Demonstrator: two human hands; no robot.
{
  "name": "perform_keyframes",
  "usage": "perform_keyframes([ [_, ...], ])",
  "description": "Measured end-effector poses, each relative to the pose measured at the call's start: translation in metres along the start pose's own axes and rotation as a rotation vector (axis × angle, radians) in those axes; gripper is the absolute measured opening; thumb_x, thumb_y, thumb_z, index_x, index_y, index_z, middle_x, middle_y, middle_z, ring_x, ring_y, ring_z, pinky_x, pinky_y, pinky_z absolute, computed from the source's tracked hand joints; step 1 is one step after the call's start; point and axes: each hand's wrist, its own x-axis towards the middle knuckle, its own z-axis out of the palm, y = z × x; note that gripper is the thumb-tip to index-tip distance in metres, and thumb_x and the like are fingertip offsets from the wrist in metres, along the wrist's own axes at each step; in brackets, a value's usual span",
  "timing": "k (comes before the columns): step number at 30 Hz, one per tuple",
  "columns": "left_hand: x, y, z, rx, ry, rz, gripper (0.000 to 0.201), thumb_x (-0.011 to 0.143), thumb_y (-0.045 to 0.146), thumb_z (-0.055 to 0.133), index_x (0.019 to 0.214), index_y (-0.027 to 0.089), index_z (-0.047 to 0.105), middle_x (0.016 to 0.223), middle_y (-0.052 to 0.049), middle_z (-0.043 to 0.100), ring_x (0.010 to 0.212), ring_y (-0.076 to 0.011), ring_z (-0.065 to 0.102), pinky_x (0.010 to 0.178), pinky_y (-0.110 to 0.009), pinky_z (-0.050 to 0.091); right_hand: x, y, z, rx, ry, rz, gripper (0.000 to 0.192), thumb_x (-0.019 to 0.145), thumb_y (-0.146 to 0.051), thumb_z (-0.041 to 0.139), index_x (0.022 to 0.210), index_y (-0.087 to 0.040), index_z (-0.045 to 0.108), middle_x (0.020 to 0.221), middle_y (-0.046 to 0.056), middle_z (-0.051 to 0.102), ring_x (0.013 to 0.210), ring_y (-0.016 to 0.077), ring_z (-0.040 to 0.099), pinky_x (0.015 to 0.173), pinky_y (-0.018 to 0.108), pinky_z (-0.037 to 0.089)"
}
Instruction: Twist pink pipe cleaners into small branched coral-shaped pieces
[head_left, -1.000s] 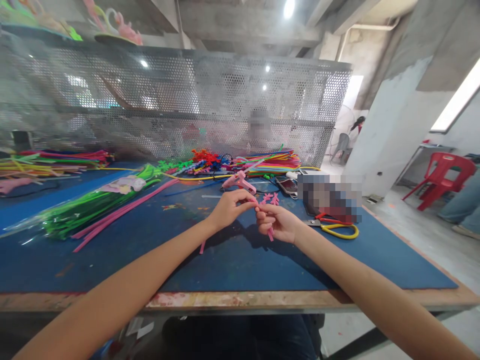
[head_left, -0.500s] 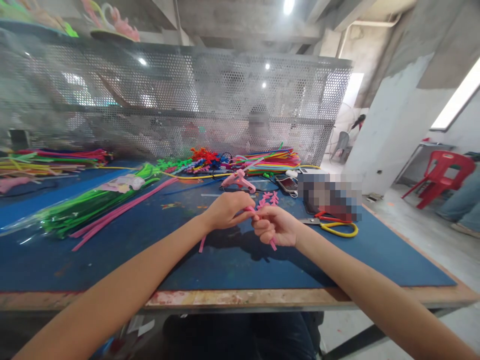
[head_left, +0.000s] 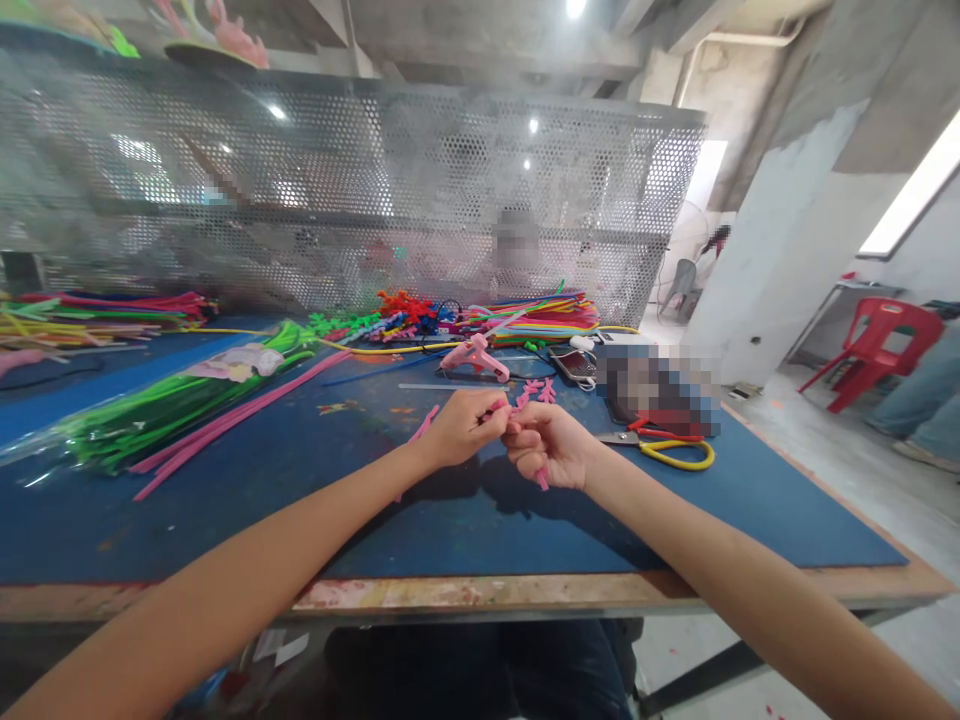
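Note:
My left hand (head_left: 466, 428) and my right hand (head_left: 551, 445) meet over the blue table mat (head_left: 420, 540), fingers closed in a pinch on a pink pipe cleaner (head_left: 543, 478). One end of it pokes out below my right fist; most of it is hidden by the fingers. Another pink length (head_left: 426, 422) shows beside my left hand. Just beyond the hands lie bent pink pipe cleaner pieces (head_left: 534, 390) and a pink glue gun (head_left: 475, 357). Yellow-handled scissors (head_left: 679, 455) rest right of my right hand.
At left lie a bag of green pipe cleaners (head_left: 180, 400) and long pink pipe cleaners (head_left: 240, 425). Multicoloured bundles (head_left: 532, 317) sit at the back before a perforated metal screen (head_left: 435, 190). A phone (head_left: 576, 367) and blurred dark items (head_left: 652, 390) are at right.
My left hand has turned slightly, and the pink length beside it now stands up behind the wrist. The end below my right fist shows shorter. The view has shifted a little.

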Motion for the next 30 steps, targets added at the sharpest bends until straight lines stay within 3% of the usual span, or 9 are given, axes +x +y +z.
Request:
perform_keyframes([
  [4,0.002,0.000,0.001,-0.107,-0.001,-0.119,0.028,0.079,0.027,0.037,0.055,0.016,0.047,0.051,0.004,0.044,0.050,-0.0090,0.035,0.050,-0.022,0.025,-0.001,0.001,0.007,-0.178,0.118,-0.134,0.016,0.072,-0.019,0.047,0.057,-0.015,0.045,0.042,-0.010,0.019,0.038,0.0036,0.009,0.032,0.012,0.016],
  [8,0.004,-0.002,0.005,-0.263,0.038,-0.202,0.031,0.079,0.032,0.039,0.054,0.016,0.046,0.051,0.004,0.042,0.050,-0.0082,0.035,0.050,-0.022,0.026,-0.001,0.004,0.012,-0.544,0.300,-0.358,0.015,0.072,-0.024,0.047,0.059,-0.016,0.050,0.040,-0.010,0.021,0.037,0.0047,0.011,0.034,0.017,0.013],
  [13,0.006,0.003,0.014,-0.568,0.054,-0.412,0.031,0.072,0.038,0.046,0.051,0.018,0.035,0.045,0.007,0.027,0.043,-0.0054,0.022,0.042,-0.020,0.017,-0.005,0.003,0.011,-1.469,0.581,-0.839,0.022,0.071,-0.018,0.044,0.049,-0.015,0.045,0.044,-0.006,0.032,0.043,0.0058,0.028,0.044,0.021,0.020],
  [15,0.007,0.007,0.017,-0.709,0.072,-0.532,0.029,0.068,0.035,0.048,0.051,0.018,0.031,0.045,0.008,0.023,0.041,-0.0041,0.018,0.041,-0.019,0.013,-0.007,0.001,0.009,-1.815,0.637,-0.928,0.025,0.074,-0.017,0.043,0.049,-0.015,0.045,0.046,-0.004,0.039,0.046,0.0064,0.034,0.048,0.022,0.023],
  [19,0.006,0.007,0.020,-0.869,0.035,-0.788,0.026,0.064,0.027,0.050,0.051,0.019,0.029,0.045,0.010,0.021,0.037,-0.0021,0.014,0.038,-0.018,0.010,-0.007,-0.001,0.004,-2.404,0.599,-0.711,0.023,0.082,-0.015,0.039,0.068,-0.012,0.057,0.062,0.006,0.058,0.056,0.0130,0.050,0.052,0.024,0.029],
  [22,0.004,0.001,0.022,-0.891,0.002,-0.918,0.025,0.065,0.024,0.049,0.050,0.019,0.029,0.042,0.010,0.021,0.033,-0.0020,0.015,0.037,-0.018,0.009,-0.002,0.002,0.002,-2.654,0.494,-0.494,0.025,0.085,-0.012,0.034,0.082,-0.010,0.059,0.073,0.012,0.062,0.065,0.0194,0.058,0.054,0.026,0.033],
  [26,0.001,-0.002,0.025,-0.895,0.029,-0.916,0.027,0.068,0.026,0.050,0.051,0.019,0.030,0.042,0.009,0.022,0.033,-0.0023,0.017,0.036,-0.017,0.009,0.004,0.007,0.001,-2.530,0.527,-0.477,0.021,0.082,-0.010,0.038,0.084,-0.010,0.059,0.077,0.014,0.062,0.067,0.0201,0.058,0.056,0.027,0.036],
  [28,0.001,-0.001,0.024,-0.923,0.046,-0.854,0.028,0.070,0.031,0.052,0.053,0.018,0.034,0.043,0.009,0.023,0.034,-0.0023,0.017,0.036,-0.017,0.010,0.004,0.007,0.003,-2.146,0.620,-0.580,0.015,0.078,-0.014,0.044,0.072,-0.012,0.057,0.068,0.009,0.060,0.060,0.0151,0.053,0.055,0.024,0.035],
  [30,0.003,-0.001,0.023,-0.962,0.020,-0.727,0.032,0.071,0.039,0.055,0.055,0.017,0.039,0.044,0.009,0.024,0.035,-0.0025,0.018,0.037,-0.017,0.012,0.002,0.004,0.005,-1.591,0.654,-0.619,0.016,0.075,-0.018,0.045,0.059,-0.015,0.049,0.051,0.000,0.048,0.047,0.0093,0.041,0.048,0.021,0.031],
])
